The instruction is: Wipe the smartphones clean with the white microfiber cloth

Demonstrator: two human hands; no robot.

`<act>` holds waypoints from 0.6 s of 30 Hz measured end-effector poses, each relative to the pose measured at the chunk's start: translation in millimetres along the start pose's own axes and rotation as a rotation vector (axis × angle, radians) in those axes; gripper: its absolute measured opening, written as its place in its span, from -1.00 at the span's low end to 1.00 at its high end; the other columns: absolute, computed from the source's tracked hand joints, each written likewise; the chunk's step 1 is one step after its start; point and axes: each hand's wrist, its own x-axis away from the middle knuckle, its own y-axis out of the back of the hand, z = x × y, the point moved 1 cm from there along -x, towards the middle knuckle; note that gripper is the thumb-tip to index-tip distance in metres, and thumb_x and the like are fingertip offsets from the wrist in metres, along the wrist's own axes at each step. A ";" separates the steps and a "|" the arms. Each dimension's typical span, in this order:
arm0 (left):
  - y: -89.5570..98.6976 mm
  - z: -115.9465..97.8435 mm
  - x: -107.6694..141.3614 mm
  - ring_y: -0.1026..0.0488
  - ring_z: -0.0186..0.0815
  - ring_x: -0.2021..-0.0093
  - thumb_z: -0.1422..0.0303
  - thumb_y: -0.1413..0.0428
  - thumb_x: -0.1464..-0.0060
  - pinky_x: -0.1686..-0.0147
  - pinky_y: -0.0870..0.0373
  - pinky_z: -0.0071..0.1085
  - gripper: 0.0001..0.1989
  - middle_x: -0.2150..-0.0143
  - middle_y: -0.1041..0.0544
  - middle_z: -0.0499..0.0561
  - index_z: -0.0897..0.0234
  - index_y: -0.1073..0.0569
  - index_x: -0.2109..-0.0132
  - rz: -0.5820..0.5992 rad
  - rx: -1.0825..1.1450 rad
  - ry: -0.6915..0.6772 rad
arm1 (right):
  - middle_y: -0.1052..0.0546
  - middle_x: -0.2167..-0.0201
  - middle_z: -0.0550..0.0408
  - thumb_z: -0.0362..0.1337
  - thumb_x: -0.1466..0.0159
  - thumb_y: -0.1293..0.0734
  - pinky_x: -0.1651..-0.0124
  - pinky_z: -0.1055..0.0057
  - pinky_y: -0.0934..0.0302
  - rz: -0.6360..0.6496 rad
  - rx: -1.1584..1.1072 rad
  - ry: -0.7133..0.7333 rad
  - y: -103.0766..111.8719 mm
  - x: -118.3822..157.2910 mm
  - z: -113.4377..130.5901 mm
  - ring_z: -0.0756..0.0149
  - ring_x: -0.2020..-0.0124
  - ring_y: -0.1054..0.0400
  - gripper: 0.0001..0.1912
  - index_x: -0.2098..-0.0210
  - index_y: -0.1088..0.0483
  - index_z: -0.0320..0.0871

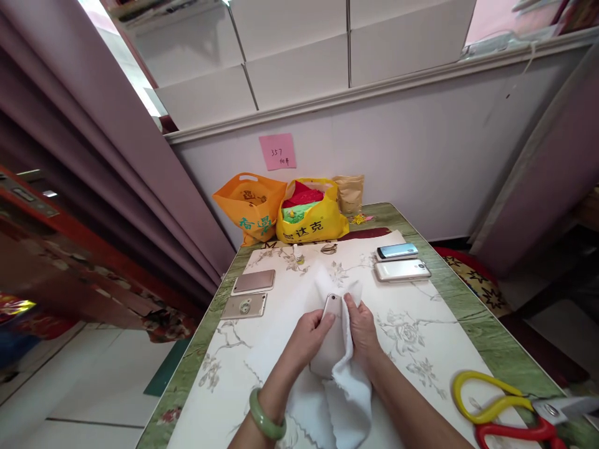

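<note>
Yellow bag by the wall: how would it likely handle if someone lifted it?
The yellow bag looks floppy, its sides creased. It would probably sag around the red material and green material inside, and might spill them if tipped, as its mouth is open.

I see a pale wall (397, 156) (pink note (277, 151) stuck on it), mauve curtains (107, 125) and white floor tiles (88, 374).

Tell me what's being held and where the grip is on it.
A phone, by its left edge near the camera end, in the left hand, thumb on its back; the right hand holds bunched cloth beside the phone's right edge.
</note>
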 end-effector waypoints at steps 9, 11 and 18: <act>-21.1 -6.6 -17.1 -0.12 -0.39 0.52 0.04 -0.02 -0.11 0.49 -0.01 -0.44 -0.57 0.61 -0.20 -0.13 0.25 -0.28 0.55 -0.304 -0.246 -0.237 | -0.58 0.45 0.07 0.22 -0.16 -0.28 0.43 0.42 -0.31 0.039 0.141 0.100 3.3 -3.0 1.9 0.21 0.41 -0.48 -0.44 0.22 -0.42 -0.18; -21.4 -9.7 -20.4 -0.12 -0.39 0.53 0.05 -0.02 -0.11 0.48 -0.02 -0.44 -0.58 0.61 -0.21 -0.14 0.24 -0.28 0.55 -0.366 -0.247 -0.259 | -0.59 0.41 0.05 0.21 -0.17 -0.27 0.36 0.41 -0.33 0.057 0.172 0.110 2.9 -3.4 -0.8 0.20 0.35 -0.48 -0.43 0.20 -0.44 -0.19; -21.1 -12.3 -38.5 -0.13 -0.38 0.51 0.06 -0.01 -0.12 0.46 -0.07 -0.45 -0.60 0.59 -0.21 -0.15 0.23 -0.22 0.53 -0.517 -0.167 -0.276 | -0.59 0.27 0.04 0.15 -0.19 -0.29 0.07 0.35 -0.30 0.103 0.252 0.219 2.2 -4.4 -5.0 0.20 0.18 -0.45 -0.43 0.05 -0.43 -0.19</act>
